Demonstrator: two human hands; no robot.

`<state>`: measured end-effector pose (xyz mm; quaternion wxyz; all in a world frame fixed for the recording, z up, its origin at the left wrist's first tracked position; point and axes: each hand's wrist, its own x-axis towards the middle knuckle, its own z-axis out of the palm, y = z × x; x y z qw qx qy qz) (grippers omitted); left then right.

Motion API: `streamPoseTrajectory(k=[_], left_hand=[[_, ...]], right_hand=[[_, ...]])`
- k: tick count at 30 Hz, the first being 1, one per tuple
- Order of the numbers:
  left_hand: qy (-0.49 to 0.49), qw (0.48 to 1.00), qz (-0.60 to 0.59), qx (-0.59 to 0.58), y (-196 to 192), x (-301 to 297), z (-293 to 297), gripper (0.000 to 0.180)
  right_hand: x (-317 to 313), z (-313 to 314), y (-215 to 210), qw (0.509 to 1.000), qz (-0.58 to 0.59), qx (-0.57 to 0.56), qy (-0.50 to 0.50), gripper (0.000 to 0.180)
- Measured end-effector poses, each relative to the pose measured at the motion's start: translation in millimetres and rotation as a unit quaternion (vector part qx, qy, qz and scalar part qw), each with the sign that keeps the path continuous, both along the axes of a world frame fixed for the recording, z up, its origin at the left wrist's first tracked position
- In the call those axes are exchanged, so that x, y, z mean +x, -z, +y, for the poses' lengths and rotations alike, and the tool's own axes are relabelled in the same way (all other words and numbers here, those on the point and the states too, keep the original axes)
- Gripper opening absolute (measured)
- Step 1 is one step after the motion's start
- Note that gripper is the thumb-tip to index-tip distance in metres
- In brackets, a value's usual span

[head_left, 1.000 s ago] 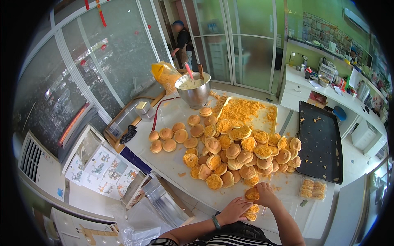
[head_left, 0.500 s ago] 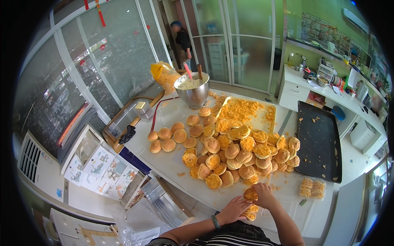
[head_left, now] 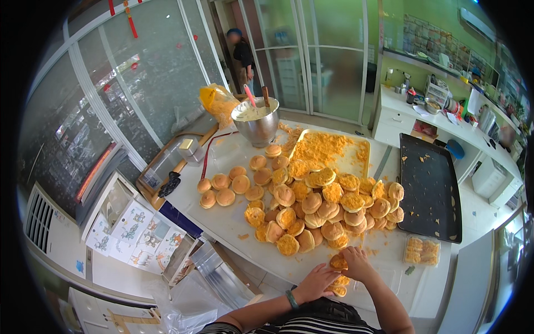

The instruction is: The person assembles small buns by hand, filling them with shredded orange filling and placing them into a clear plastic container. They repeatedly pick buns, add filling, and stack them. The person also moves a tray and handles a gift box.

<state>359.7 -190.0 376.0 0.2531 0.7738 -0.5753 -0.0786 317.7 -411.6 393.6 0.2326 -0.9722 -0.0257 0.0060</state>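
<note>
Near the table's front edge, my right hand (head_left: 359, 265) is closed on a browned bun (head_left: 337, 262), its fingers over the bun's upper side. My left hand (head_left: 317, 283) lies just left of it, fingers stretched out toward that bun; their tips are partly hidden. Below and between my hands sit orange-topped buns (head_left: 339, 286), close to my body. Beside them a clear plastic tray (head_left: 385, 281) shows faintly against the white table. Just beyond is a large pile of buns (head_left: 328, 209), many coated with orange shreds, others plain.
A filled clear box (head_left: 421, 250) sits right, by a black baking tray (head_left: 429, 189). Behind the pile are a cream tray (head_left: 366, 158) of orange shreds, a steel bowl (head_left: 260, 127) with two handled tools and a yellow bag (head_left: 218, 103). A person (head_left: 242, 55) stands by the doorway.
The view has shifted slightly, so the table's things appear a little to the left and higher. My hands keep nearly the same pose around the bun.
</note>
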Motion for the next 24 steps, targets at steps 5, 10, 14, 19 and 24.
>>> streamPoseTrajectory(k=[5,10,14,19,24], left_hand=[[0.0,1.0,0.006,-0.013,0.5,0.8,-1.2,0.078],[-0.003,0.999,0.02,-0.038,-0.6,1.7,-2.7,0.078],[-0.02,0.998,0.035,-0.05,0.6,1.8,-2.7,0.077],[-0.018,0.997,0.06,-0.051,-1.3,1.9,-1.8,0.081],[-0.028,0.998,0.044,-0.033,-4.7,2.1,-3.2,0.076]], right_hand=[[-0.5,1.0,-3.3,1.0,0.001,0.006,0.007,0.06],[1.3,3.7,-9.4,0.999,-0.021,0.044,0.024,0.056],[1.5,5.4,-9.1,0.996,-0.032,0.067,0.038,0.054],[0.6,5.3,-5.9,0.996,-0.051,0.058,0.041,0.054],[-3.8,5.1,-3.9,0.996,-0.062,0.054,0.026,0.055]])
